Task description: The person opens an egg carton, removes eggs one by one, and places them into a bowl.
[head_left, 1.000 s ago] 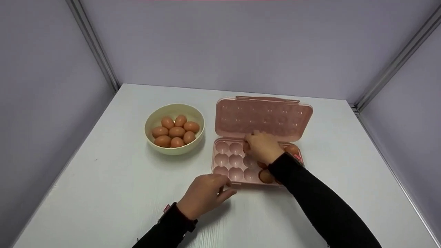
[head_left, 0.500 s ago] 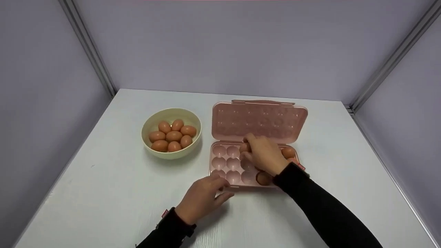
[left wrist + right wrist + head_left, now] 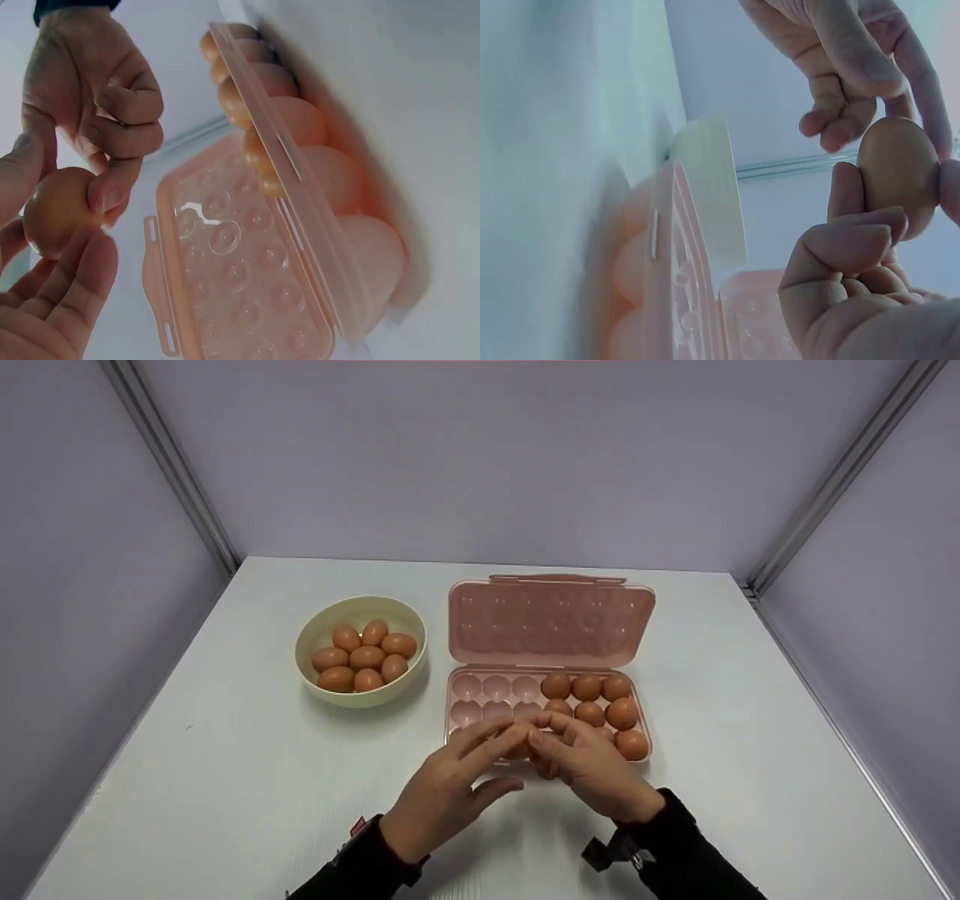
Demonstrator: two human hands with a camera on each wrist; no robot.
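Over the front edge of the pink egg carton (image 3: 496,688), both hands meet at one brown egg (image 3: 517,746). My right hand (image 3: 600,772) pinches this egg (image 3: 896,172) between thumb and fingers. Reaching from the left, my left hand (image 3: 442,787) touches it with extended fingers, while its thumb stands apart from the egg in the head view. The carton's lid (image 3: 551,622) is folded back. Several brown eggs (image 3: 586,687) fill cups on the carton's right side; the left cups of the back rows hold none. The hands cover part of the front row.
A pale yellow bowl (image 3: 362,701) with several brown eggs (image 3: 367,658) stands left of the carton on the white table (image 3: 225,780). Grey panels (image 3: 480,465) close in the back and both sides.
My right hand has lifted the egg from the carton's back row and brought it toward the front, to my left hand. My left hand has barely moved.
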